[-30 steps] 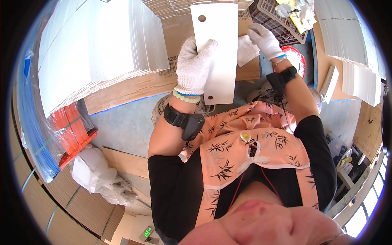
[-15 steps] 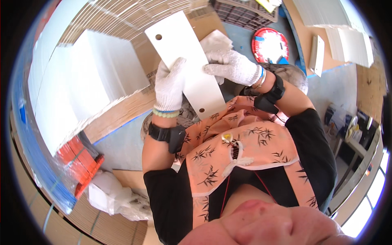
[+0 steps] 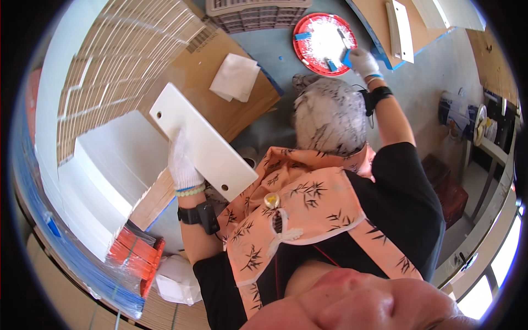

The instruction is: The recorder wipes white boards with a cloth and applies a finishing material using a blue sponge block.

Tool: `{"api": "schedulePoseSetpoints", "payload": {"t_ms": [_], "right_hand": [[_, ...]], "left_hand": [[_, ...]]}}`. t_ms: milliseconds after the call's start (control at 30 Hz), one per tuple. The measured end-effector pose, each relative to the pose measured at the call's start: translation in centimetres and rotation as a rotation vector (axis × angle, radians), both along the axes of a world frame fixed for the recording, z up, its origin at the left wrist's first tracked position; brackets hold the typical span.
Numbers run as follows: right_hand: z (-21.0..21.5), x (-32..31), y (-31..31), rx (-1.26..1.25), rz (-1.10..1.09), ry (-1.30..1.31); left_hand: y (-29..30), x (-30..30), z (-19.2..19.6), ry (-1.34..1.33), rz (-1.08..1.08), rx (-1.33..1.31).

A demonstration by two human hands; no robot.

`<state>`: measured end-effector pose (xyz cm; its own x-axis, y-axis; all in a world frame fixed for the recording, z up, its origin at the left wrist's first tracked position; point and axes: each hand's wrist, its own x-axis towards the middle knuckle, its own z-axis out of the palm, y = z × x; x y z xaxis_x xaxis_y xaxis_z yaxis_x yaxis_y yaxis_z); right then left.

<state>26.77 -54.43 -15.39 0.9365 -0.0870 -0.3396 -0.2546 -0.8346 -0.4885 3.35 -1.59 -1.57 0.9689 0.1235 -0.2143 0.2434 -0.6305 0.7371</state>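
Observation:
A long white board (image 3: 206,146) with a dark hole near each end slants in front of my apron. My gloved left hand (image 3: 182,162) grips its left long edge, its thumb on the face and its other fingers hidden behind. To the far right my gloved right hand (image 3: 364,62) is stretched out to the rim of a red round tray (image 3: 297,48) smeared with white. The fingers close on a flat blue scraper-like piece (image 3: 346,58). Two more blue pieces lie in the tray. A folded white cloth (image 3: 235,77) rests on a cardboard box beyond the board.
At upper left stand stacked white panels (image 3: 118,146) and layered cardboard (image 3: 118,71). A grey-brown plastic crate (image 3: 258,16) is at the far edge. Another white board (image 3: 400,32) lies on a brown surface at upper right. Red crates (image 3: 132,253) sit at lower left.
My right hand has left the white board and reached right to the red tray, closing on a blue piece there. My left hand holds the board alone, now lower and further left.

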Motion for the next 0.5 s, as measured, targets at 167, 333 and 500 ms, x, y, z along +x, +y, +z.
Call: {"api": "schedulePoseSetpoints", "payload": {"t_ms": [167,333,500], "right_hand": [[-10.5,-5.5,-3.9,-0.063,-0.324,0.115],[-10.9,-6.0,-1.4,-0.142,-0.331,0.126],[-10.7,-5.1,2.5,-0.228,-0.174,0.098]], "left_hand": [[-0.5,-0.9,-1.1,0.039,0.092,0.134],[-2.7,0.5,-0.1,0.256,0.610,-0.593],[-3.0,1.4,0.4,0.360,0.752,-0.992]]}}
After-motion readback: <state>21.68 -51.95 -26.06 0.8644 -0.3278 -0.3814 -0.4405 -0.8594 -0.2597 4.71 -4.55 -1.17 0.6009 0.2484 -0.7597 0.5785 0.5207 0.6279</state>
